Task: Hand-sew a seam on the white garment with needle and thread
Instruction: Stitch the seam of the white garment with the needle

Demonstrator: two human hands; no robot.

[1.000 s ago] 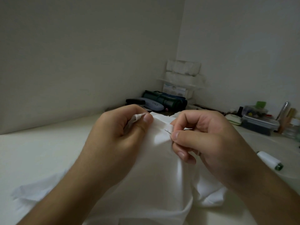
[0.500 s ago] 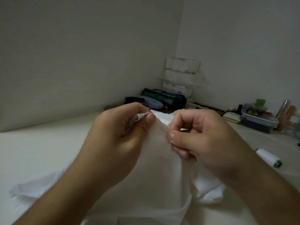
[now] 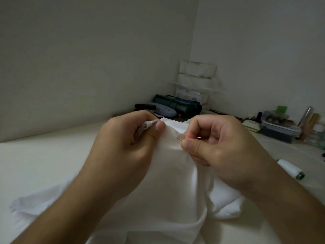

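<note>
Gripping a bunched fold of the white fabric garment (image 3: 168,187) between thumb and curled fingers, the left hand (image 3: 126,143) keeps the top edge lifted off the pale cream bench (image 3: 44,159). The right hand (image 3: 216,147) sits just beside it, thumb and forefinger pinched together right at the folded edge, with a thin blurry sliver of what looks like the needle (image 3: 179,137) poking out at the fingertips. Can't make out any thread, too fine and too dim. The rest of the garment spills down toward the person and spreads out across the bench on both sides. Off to the right, well apart from the hands, a white thread spool with a green end (image 3: 291,168) lies on its side. Back in the corner there's a rolled dark green pouch (image 3: 177,104), a stack of white packs (image 3: 197,76), and a clear plastic lidded box of small bits (image 3: 279,126).
</note>
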